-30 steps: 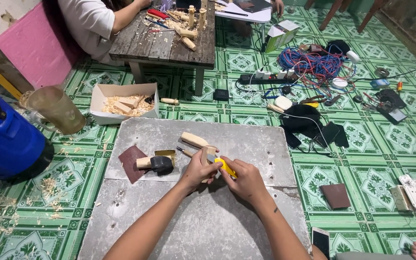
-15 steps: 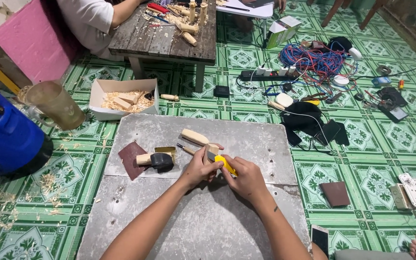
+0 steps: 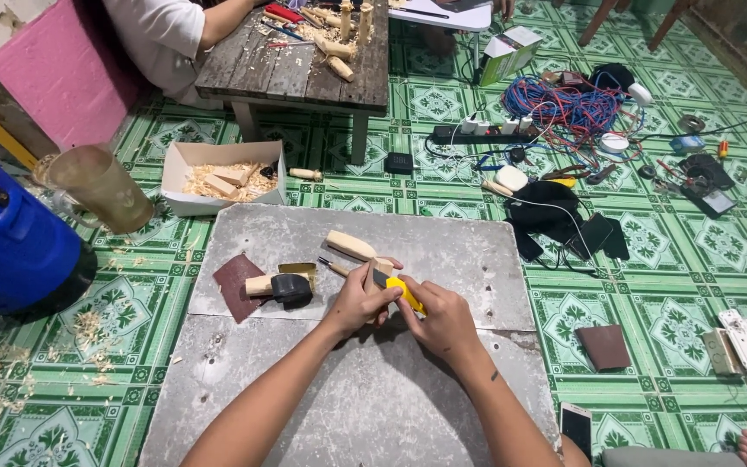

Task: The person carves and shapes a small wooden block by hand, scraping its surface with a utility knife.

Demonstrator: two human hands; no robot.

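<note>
Our left hand [image 3: 358, 301] clamps a small pale wooden block [image 3: 380, 267]; our right hand [image 3: 443, 320] grips a yellow utility knife [image 3: 405, 292] against it, mid grey slab [image 3: 443, 251], bare room around.

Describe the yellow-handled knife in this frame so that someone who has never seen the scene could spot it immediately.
Start at the grey stone slab lying on the green patterned tile floor, where two bare forearms meet near the slab's middle. The yellow-handled utility knife sits in the right hand, its blade against the pale wooden piece gripped by the left hand. It is the only bright yellow item on the slab; its neighbours are pale wood, black or brown.
</note>
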